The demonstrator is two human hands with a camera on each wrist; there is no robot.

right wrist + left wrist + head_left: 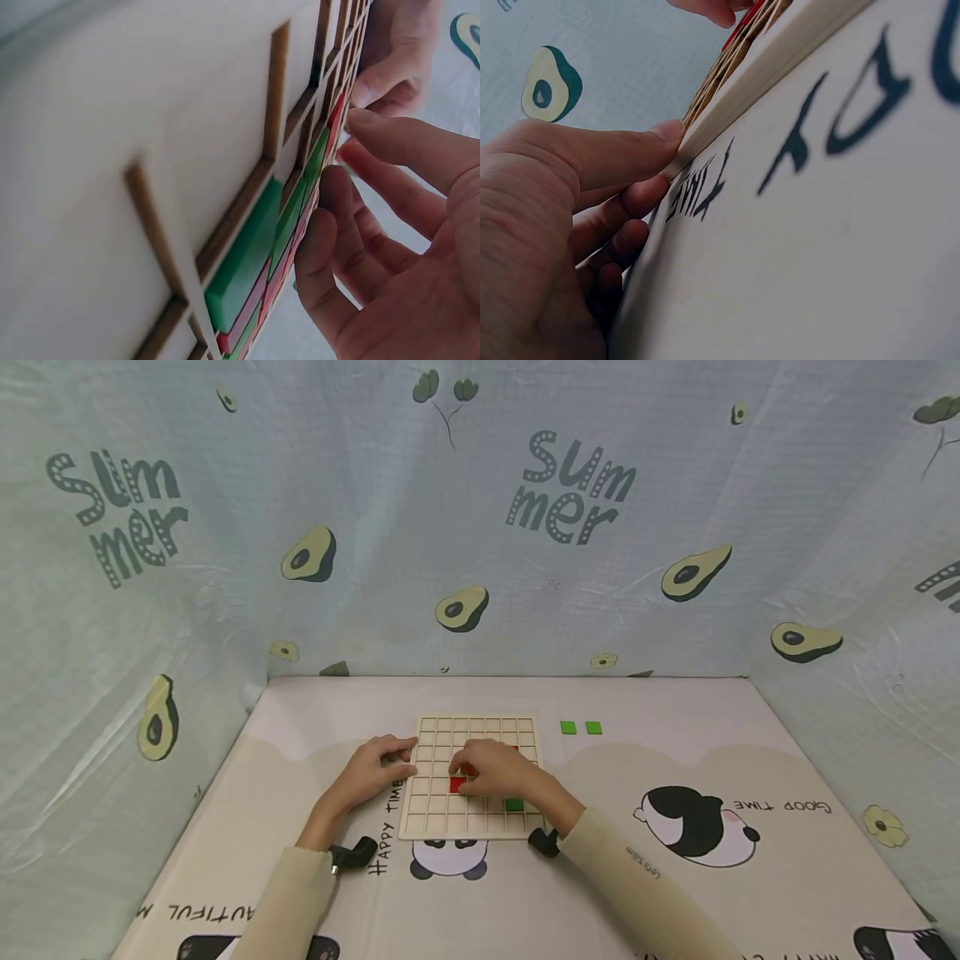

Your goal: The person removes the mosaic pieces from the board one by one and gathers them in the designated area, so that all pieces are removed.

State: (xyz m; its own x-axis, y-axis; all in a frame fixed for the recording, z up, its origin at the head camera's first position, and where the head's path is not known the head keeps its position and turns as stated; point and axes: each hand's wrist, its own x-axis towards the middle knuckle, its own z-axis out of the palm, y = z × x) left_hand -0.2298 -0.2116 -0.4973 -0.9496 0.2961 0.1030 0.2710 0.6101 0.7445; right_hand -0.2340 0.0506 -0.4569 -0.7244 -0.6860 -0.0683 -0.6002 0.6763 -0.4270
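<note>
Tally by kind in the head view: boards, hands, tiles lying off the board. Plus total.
Grid board: 1
Left hand and right hand: 2
Green tiles off the board: 2
Total: 5

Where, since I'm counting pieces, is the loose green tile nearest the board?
In the head view, the green tile lies near the board, right of its far end, left of another green tile.

You've got red tiles [457,786] and bright green tiles [568,727], a pale tan gridded board [414,827], beige sleeves [637,885], plus a kinda pale-blue avocado-print backdrop [382,502].
</note>
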